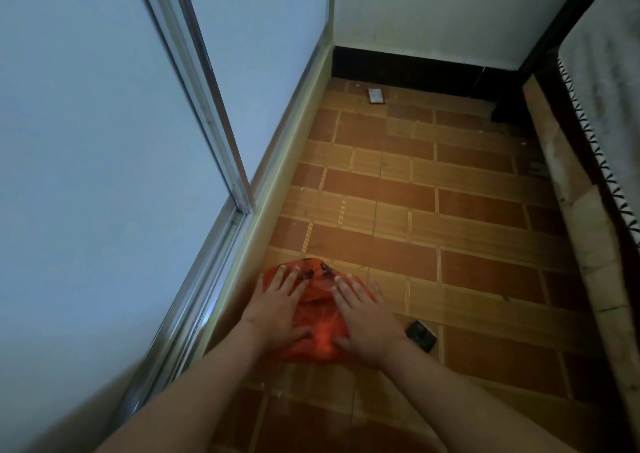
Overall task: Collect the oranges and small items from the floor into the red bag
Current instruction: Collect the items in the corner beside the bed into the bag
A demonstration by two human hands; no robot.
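The red bag (317,317) lies on the tiled floor near the sliding door's base, its top marked with dark print. My left hand (282,305) rests flat on the bag's left side, fingers spread and straight. My right hand (363,317) lies flat on the bag's right side, fingers also straight. A small dark square packet (420,335) sits on the floor just right of my right wrist. A small pale card-like item (375,96) lies far off near the back wall. No oranges are visible; what is inside the bag is hidden.
A frosted sliding door with a metal frame (221,134) runs along the left. A bed frame with a mattress (588,189) lines the right side. The brown tiled floor (433,210) stretches between them to a white wall with a dark skirting.
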